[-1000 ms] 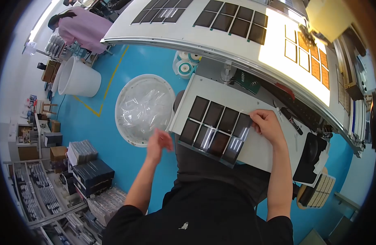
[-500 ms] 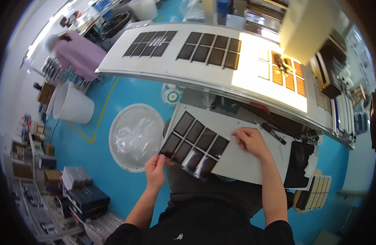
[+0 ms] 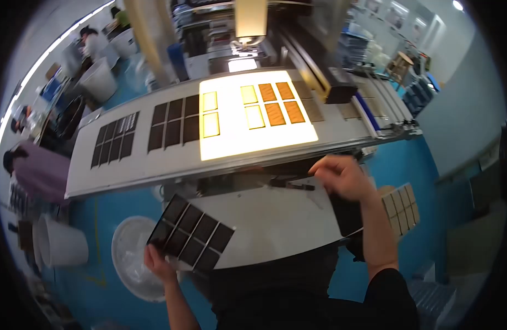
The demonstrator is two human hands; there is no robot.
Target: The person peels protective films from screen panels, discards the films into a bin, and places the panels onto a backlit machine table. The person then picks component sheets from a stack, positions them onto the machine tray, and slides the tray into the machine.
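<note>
My left hand (image 3: 159, 265) grips the lower left edge of a flat sheet of dark rectangular panels (image 3: 197, 230) split by pale lines. The sheet is tilted above the left end of a white worktop (image 3: 275, 225). My right hand (image 3: 344, 179) is raised over the worktop's right side, fingers bent inward and pressed together; whatever they may hold is hidden. Just left of it lies a slim black tool (image 3: 293, 185), too blurred to name. A black mat (image 3: 346, 214) is partly covered by my right forearm.
Beyond the worktop runs a long white table (image 3: 140, 159) bearing more dark panel sheets (image 3: 174, 124). Bright light falls on orange-looking panels (image 3: 275, 114) under a machine head (image 3: 251, 22). A round white bin (image 3: 121, 258) stands at left. A person in purple (image 3: 41, 173) is far left.
My view has swung right. The panel sheet stays in my left hand, now over the worktop's left end. My right hand has moved right along the worktop, past the black tool.
</note>
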